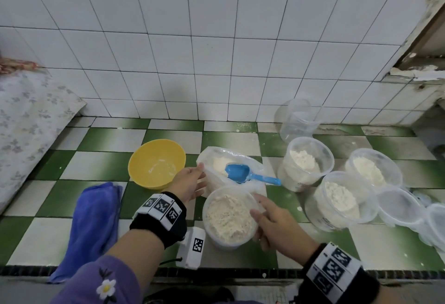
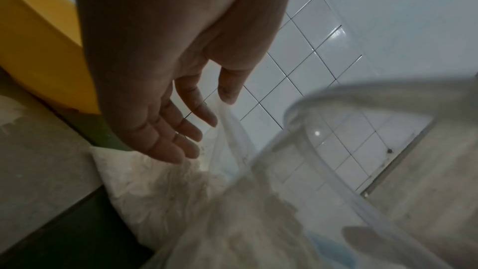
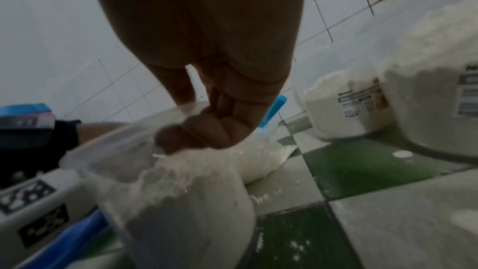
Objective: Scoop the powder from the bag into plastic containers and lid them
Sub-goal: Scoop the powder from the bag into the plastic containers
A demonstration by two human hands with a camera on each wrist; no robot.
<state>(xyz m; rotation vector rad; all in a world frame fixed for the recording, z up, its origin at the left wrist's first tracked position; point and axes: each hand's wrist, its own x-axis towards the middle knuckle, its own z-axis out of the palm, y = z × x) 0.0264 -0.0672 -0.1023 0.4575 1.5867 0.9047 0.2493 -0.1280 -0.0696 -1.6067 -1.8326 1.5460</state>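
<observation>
While filled container is gripped at rim by right hand, bench-side near bag, left hand is kept slack, fingers straight, beside bag edge. Container best kept level, set down gently; scoop left in bag; lid needed next.

Open green-and-white tiled bench lies before my yellow plastic bowl; filled clear tubs crowd my right.
</observation>
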